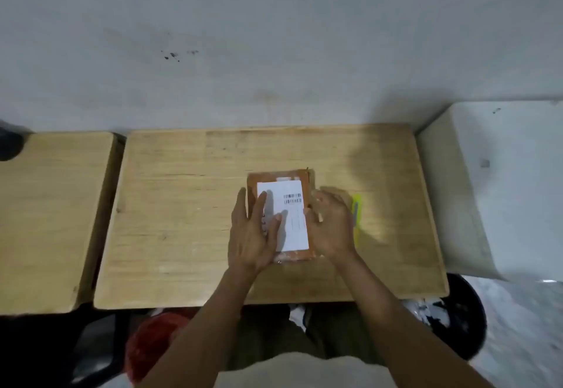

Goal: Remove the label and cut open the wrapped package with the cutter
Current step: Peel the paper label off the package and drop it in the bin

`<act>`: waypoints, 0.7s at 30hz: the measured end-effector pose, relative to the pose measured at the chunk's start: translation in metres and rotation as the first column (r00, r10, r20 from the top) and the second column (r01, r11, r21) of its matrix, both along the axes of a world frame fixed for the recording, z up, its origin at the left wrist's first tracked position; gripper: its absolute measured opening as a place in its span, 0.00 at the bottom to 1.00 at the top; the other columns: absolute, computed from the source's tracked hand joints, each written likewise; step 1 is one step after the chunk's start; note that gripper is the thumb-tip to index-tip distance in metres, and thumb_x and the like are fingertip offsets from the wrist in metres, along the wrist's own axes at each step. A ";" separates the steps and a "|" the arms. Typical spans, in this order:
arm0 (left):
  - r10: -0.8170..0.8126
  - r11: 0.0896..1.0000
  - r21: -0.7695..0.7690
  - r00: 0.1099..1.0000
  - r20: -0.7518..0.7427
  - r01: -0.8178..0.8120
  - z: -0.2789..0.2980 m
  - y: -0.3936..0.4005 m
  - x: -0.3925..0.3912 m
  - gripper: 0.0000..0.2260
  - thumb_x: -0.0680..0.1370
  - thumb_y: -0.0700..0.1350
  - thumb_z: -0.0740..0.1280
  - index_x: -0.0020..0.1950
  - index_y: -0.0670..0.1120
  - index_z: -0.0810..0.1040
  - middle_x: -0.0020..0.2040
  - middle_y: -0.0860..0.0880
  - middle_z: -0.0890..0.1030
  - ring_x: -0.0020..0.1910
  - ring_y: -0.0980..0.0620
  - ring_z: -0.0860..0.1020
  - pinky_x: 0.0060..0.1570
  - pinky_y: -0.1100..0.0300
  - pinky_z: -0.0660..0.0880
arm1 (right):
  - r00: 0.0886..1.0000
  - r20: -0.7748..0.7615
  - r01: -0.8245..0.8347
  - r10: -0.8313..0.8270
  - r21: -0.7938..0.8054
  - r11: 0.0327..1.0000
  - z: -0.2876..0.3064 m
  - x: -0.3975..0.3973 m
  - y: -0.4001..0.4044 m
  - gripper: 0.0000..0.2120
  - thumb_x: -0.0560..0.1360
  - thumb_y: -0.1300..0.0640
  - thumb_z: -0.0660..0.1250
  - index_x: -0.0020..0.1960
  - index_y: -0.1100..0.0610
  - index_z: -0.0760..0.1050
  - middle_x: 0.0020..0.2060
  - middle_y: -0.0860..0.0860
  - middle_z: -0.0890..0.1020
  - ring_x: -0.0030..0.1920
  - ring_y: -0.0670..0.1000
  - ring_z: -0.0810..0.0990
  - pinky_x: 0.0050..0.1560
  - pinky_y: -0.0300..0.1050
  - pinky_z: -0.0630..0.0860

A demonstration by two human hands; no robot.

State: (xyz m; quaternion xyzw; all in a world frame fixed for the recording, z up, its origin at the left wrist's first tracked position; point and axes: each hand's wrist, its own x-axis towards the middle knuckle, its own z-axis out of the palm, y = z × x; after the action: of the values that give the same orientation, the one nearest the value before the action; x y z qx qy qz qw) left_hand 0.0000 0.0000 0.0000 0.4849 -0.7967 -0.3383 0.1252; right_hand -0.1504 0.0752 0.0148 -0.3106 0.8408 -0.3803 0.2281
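Item: wrapped package (280, 255), orange-brown, lying mid-table (182, 205), shipping label (292, 220) face up and unpeeled. Left hand (253, 235): grip released, fingers flat on the label, likely steadying it. Right hand (332, 226): at the package's right edge; grip blurred, cannot tell. Yellow cutter (357, 211): largely hidden behind that hand, unused.

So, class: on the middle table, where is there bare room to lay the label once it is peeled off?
Bare wood lies left of the left hand out to the table edge, and across the far strip behind the package. The near strip by the forearms is narrower. It is crowded to the right: the right hand and the yellow cutter sit close together there.
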 end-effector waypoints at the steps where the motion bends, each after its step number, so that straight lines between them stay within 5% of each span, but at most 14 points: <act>1: -0.030 0.999 -0.028 1.000 -0.010 0.030 -0.005 0.000 -0.003 0.27 0.81 0.58 0.61 0.77 0.50 0.65 0.80 0.40 0.55 0.77 0.43 0.58 0.71 0.52 0.61 | 0.999 -0.033 -0.030 0.030 0.012 0.999 -0.005 -0.002 -0.004 0.12 0.72 0.63 0.70 0.56 0.56 0.80 0.50 0.53 0.83 0.56 0.52 0.76 0.55 0.47 0.74; 5: -0.030 0.998 0.058 0.996 0.085 0.025 -0.021 -0.001 -0.007 0.31 0.80 0.64 0.57 0.80 0.57 0.54 0.82 0.44 0.46 0.79 0.42 0.55 0.67 0.47 0.68 | 0.998 -0.055 -0.029 0.038 0.149 0.988 -0.016 0.000 -0.018 0.15 0.73 0.57 0.69 0.60 0.50 0.78 0.53 0.48 0.80 0.59 0.48 0.73 0.50 0.36 0.67; 14: -0.023 0.999 0.045 0.991 0.135 0.017 -0.030 -0.012 -0.015 0.33 0.79 0.66 0.53 0.80 0.59 0.45 0.82 0.46 0.42 0.79 0.42 0.54 0.63 0.44 0.72 | 0.994 -0.106 0.036 -0.019 0.165 0.986 -0.023 -0.008 -0.048 0.19 0.75 0.54 0.70 0.65 0.51 0.77 0.56 0.51 0.76 0.61 0.54 0.72 0.59 0.49 0.73; 21: -0.035 0.999 -0.001 0.990 0.138 0.035 -0.041 -0.013 -0.013 0.33 0.80 0.65 0.54 0.81 0.55 0.48 0.82 0.44 0.44 0.78 0.41 0.58 0.60 0.42 0.75 | 0.989 -0.147 0.042 -0.019 0.159 0.986 -0.029 -0.010 -0.053 0.14 0.74 0.54 0.71 0.59 0.54 0.80 0.52 0.53 0.78 0.57 0.57 0.74 0.54 0.53 0.74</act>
State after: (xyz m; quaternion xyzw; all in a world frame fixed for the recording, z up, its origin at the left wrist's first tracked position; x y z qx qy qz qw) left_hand -0.0134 -0.0134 -0.0408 0.4928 -0.8125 -0.3048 0.0644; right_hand -0.1601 0.0222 -0.0141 -0.3050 0.8879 -0.2906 0.1850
